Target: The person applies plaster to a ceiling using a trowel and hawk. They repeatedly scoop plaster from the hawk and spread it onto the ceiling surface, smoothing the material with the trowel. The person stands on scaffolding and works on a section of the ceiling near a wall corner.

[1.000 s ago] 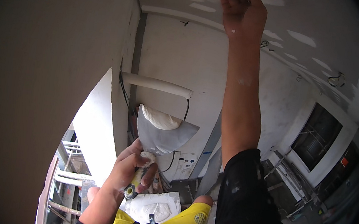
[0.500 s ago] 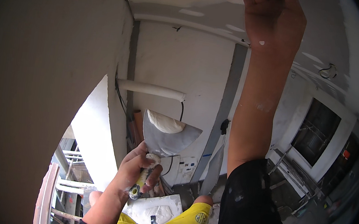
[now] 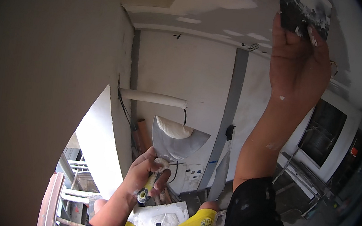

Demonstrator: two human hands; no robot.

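My left hand (image 3: 139, 173) is closed around the yellow handle of a wide putty knife (image 3: 181, 148), low and left of the middle. Its grey blade points up, with a thick roll of off-white filler (image 3: 173, 129) along the left part of its upper edge. High on the right, my right hand (image 3: 299, 66) is raised toward the ceiling and grips a flat scraper (image 3: 302, 17). That dark blade is smeared with white filler, and the top of the frame cuts it off. My fingers hide where it is held.
A pale wall (image 3: 37, 72) fills the left side. A white pipe (image 3: 153, 98) juts out ahead. Wires (image 3: 253, 46) hang near the patched ceiling (image 3: 229, 17). Below me lies a white-smeared board (image 3: 168, 215); a framed window (image 3: 323, 135) and metal scaffolding (image 3: 295, 158) stand at right.
My right arm has swung right and slightly down, bringing the scraper into view. My left hand and putty knife sit slightly farther right and lower in the picture; the view has also shifted.
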